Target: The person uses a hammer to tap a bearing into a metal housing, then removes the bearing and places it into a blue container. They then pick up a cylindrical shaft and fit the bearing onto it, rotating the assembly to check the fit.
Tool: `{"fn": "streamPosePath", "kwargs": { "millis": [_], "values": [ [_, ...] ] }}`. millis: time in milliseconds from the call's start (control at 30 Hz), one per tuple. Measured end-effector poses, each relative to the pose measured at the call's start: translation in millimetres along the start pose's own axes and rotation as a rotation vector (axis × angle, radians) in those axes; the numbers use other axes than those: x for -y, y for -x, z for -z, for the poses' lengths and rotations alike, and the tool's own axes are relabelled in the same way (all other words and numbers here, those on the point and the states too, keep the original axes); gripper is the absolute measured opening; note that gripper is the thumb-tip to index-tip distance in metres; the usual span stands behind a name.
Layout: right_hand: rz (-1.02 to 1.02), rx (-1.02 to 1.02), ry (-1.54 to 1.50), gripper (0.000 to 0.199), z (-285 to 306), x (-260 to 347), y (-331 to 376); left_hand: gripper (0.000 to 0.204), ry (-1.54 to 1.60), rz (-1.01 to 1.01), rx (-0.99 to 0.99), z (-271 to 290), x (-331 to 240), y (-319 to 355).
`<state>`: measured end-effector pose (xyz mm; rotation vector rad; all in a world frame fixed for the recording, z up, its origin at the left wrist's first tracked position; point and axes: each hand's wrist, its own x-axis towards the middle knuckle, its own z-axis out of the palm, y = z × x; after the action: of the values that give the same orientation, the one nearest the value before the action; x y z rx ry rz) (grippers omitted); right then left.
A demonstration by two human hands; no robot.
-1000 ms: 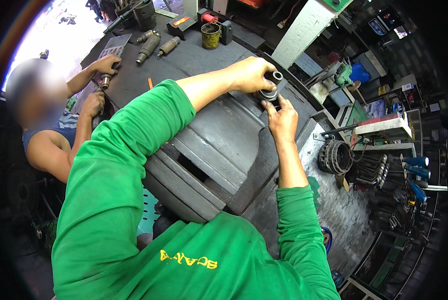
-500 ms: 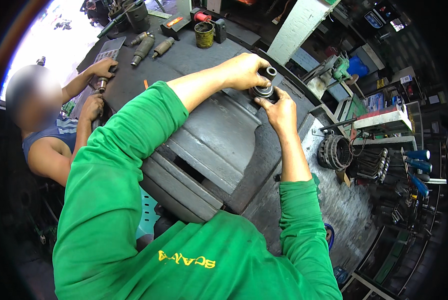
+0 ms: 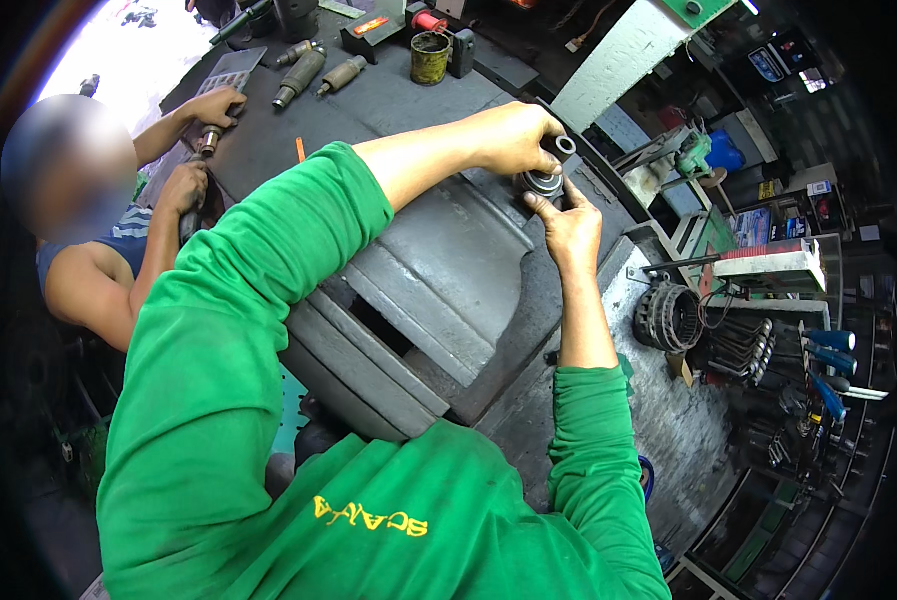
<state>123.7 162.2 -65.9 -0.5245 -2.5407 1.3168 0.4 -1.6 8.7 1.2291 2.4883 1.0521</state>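
Only the view has shifted; bare left hand [image 3: 519,138] and bare right hand [image 3: 573,226] curl fingers round a dark, round, hollow-ended metal part [image 3: 543,184], likely to steady it.

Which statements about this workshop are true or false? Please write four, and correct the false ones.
The green-sleeved person's left hand grips a dark cylindrical metal part. True.

The grimy yellow cylindrical can lies on its side. False: the can stands upright.

The same person's right hand is away from the metal part. False: it touches that part.

The dark notched metal ring is left of the blue-handled tools in the picture. True.
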Motion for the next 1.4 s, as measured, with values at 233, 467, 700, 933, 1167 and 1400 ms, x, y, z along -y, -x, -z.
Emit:
{"fn": "streamPosePath", "kwargs": {
  "millis": [233, 467, 700, 933, 1167, 1400],
  "values": [
    [0.097, -0.005, 0.125, 0.079, 4, 15, 0, 0.056, 0.005, -0.021, 0.050, 2, 3, -2],
    [0.120, 0.219, 0.358, 0.081, 23, 46, -13, 0.050, 0.006, -0.042, 0.006, -1, 7, -1],
    [0.135, 0.067, 0.324, 0.090, 10, 28, -10, 0.044, 0.070, -0.039, 0.015, 1, 6, 0],
    [0.107, 0.059, 0.201, 0.092, 5, 10, -15, 0.044, 0.059, -0.044, 0.013, 0, 6, -2],
    [0.083, 0.045, 0.106, 0.092, 1, 7, -13, 0.057, 0.066, -0.010, 0.033, 1, 6, 1],
    [0.105, 0.026, -0.104, 0.089, -9, -5, -15, 0.053, 0.088, -0.024, 0.025, 2, 6, 1]
  ]
}}
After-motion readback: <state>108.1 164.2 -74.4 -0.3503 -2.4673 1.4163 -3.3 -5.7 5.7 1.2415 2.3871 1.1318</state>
